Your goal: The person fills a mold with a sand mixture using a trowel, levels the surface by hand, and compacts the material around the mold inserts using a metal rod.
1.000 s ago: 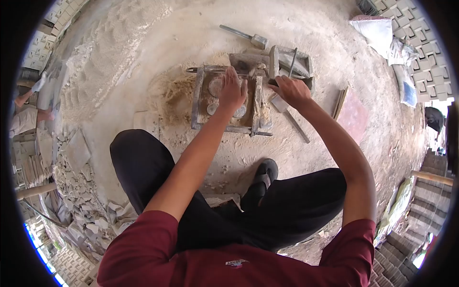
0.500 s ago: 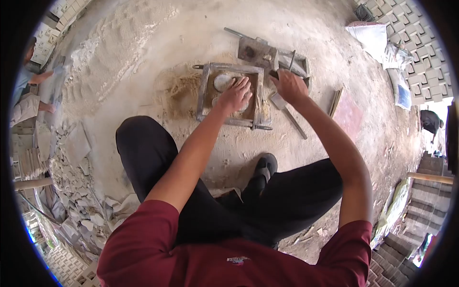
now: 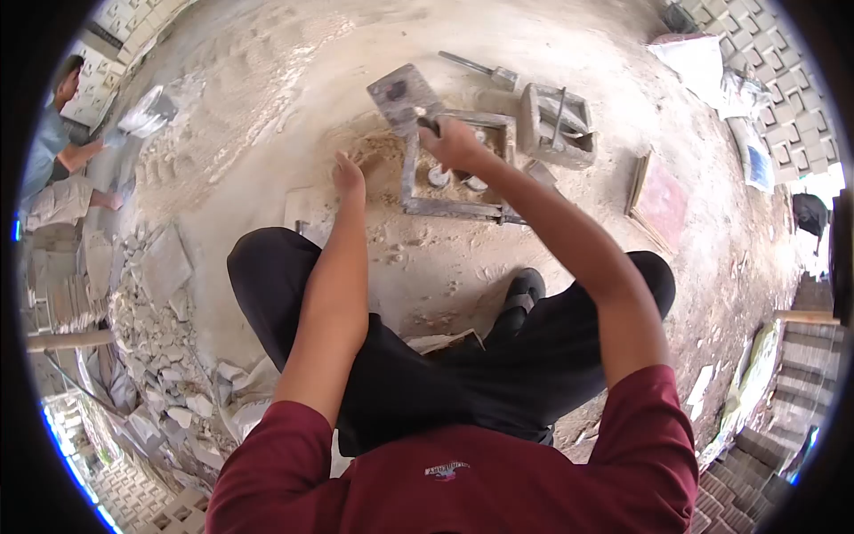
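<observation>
My right hand (image 3: 452, 145) grips the dark handle of a trowel (image 3: 400, 96). Its flat square blade is raised over the upper left corner of the mould frame (image 3: 452, 210), slightly blurred. Inside the frame, pale round pieces (image 3: 439, 176) sit in sandy material, partly covered by my right hand and forearm. My left hand (image 3: 350, 176) is left of the frame, over the loose sand (image 3: 381, 160). It appears empty, seen edge-on, its fingers partly extended and foreshortened.
A box (image 3: 532, 120) with a handled tool stands right of the frame. Beyond lies a flat-bladed tool (image 3: 503, 77). A reddish board (image 3: 660, 205) rests farther right. Rubble (image 3: 160, 329) lies left. Another person (image 3: 62, 169) crouches at far left; white sacks (image 3: 694, 67) stand upper right.
My left hand has left the pieces in the frame and moved left over the sand. My right hand has lifted the trowel from the box and carried it left over the frame.
</observation>
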`<control>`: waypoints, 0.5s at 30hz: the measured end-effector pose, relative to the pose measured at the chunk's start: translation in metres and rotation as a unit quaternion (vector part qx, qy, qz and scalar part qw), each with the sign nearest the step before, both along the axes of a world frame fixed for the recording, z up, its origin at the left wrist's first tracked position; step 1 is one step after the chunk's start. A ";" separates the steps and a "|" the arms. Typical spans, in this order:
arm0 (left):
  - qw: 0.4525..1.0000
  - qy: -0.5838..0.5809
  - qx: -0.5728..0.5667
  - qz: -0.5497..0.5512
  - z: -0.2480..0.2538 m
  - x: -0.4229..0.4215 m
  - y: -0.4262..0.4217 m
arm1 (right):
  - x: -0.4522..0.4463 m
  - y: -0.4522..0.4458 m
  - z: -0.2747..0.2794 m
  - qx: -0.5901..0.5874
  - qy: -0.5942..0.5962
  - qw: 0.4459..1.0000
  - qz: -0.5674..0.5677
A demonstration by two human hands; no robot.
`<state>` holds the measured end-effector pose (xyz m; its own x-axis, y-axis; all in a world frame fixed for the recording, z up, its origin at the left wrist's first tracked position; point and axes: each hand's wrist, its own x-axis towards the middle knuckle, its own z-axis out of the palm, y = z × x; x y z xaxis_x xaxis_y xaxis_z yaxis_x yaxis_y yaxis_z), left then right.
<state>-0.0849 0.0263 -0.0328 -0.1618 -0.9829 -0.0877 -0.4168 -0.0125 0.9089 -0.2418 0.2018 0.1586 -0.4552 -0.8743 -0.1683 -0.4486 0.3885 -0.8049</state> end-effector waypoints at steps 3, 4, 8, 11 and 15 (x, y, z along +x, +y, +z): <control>0.997 0.044 0.030 0.052 -0.001 0.043 0.017 | 0.048 -0.038 -0.057 -0.026 -0.014 0.999 0.025; 0.997 0.060 0.016 0.034 -0.005 0.056 0.017 | 0.067 -0.043 -0.066 -0.025 0.015 0.999 0.034; 0.992 0.039 0.064 0.100 -0.013 0.100 0.017 | 0.144 -0.041 -0.127 0.081 -0.043 0.995 0.035; 0.988 0.009 0.113 0.108 0.008 0.109 0.014 | 0.180 -0.029 -0.157 0.155 -0.138 0.978 -0.028; 0.990 0.033 0.111 0.082 0.003 0.113 0.016 | 0.209 -0.023 -0.169 0.162 -0.162 0.970 -0.082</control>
<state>0.0282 0.0423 -0.0302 -0.0149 -0.9544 -0.2983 -0.3333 -0.2765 0.9014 -0.0333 0.1790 -0.0109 -0.4616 -0.6715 -0.5797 -0.1024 0.6894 -0.7171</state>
